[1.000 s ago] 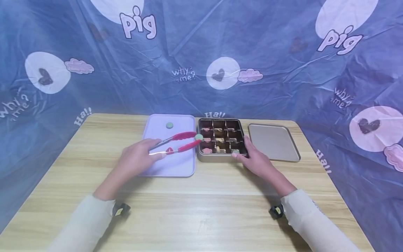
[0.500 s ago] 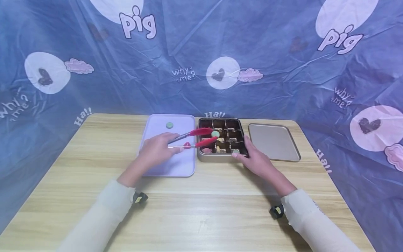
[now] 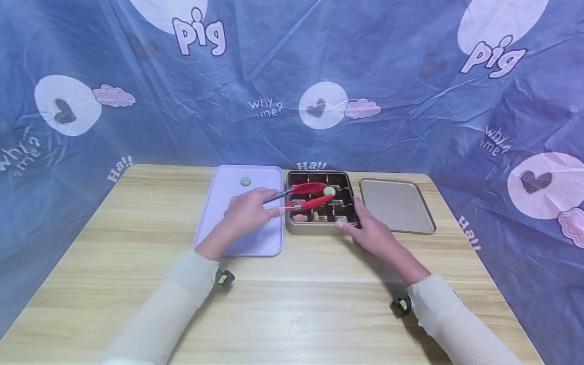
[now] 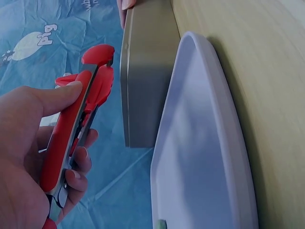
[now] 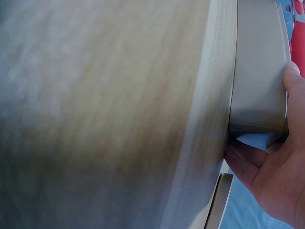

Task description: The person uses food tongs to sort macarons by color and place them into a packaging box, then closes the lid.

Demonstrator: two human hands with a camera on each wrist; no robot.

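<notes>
My left hand (image 3: 248, 212) holds red-tipped metal tongs (image 3: 315, 202), the thumb along one arm in the left wrist view. Between the tong tips is a round pale-green cookie (image 3: 329, 191), over the right part of a divided tin box (image 3: 310, 230). My right hand (image 3: 376, 234) grips the box at its front right corner, thumb at the front rim and fingers along the side. Front compartments show a pink cookie (image 3: 299, 218), a yellowish one (image 3: 316, 216) and a green one (image 3: 341, 220). The tongs cover some of the other compartments.
A lilac tray (image 3: 255, 248) lies left of the box, with another green cookie (image 3: 246, 181) near its back. To the right lies a flat gold-coloured lid (image 3: 397, 205). A blue printed cloth (image 3: 274, 61) hangs behind the wooden table (image 3: 292, 304).
My left hand has moved right, carrying the green cookie in the tongs from the box's left edge to over its right part. The right hand has stayed on the box.
</notes>
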